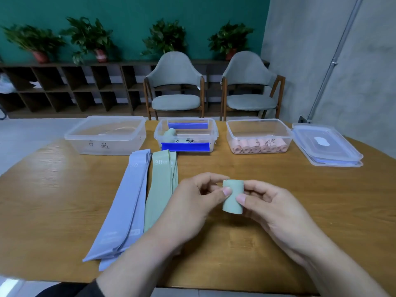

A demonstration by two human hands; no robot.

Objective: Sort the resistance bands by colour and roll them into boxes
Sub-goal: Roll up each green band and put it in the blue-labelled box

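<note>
A rolled green band [233, 197] is held above the table between my left hand [192, 204] and my right hand [272, 206], thumbs and fingertips pinching it from both sides. Flat green bands [159, 189] marked 30 lie in a stack to the left, beside a stack of flat blue bands [124, 206] marked 20. At the back stand three clear boxes: the left box [107, 136] looks bare inside, the middle box [186, 136] with blue clips holds a green roll [170, 133], and the right box [259, 136] holds several pink rolls [259, 146].
Clear lids [327, 144] are stacked at the far right of the wooden table [53, 189]. Two grey chairs [175, 86] stand behind the table, with a low shelf and potted plants along the green wall.
</note>
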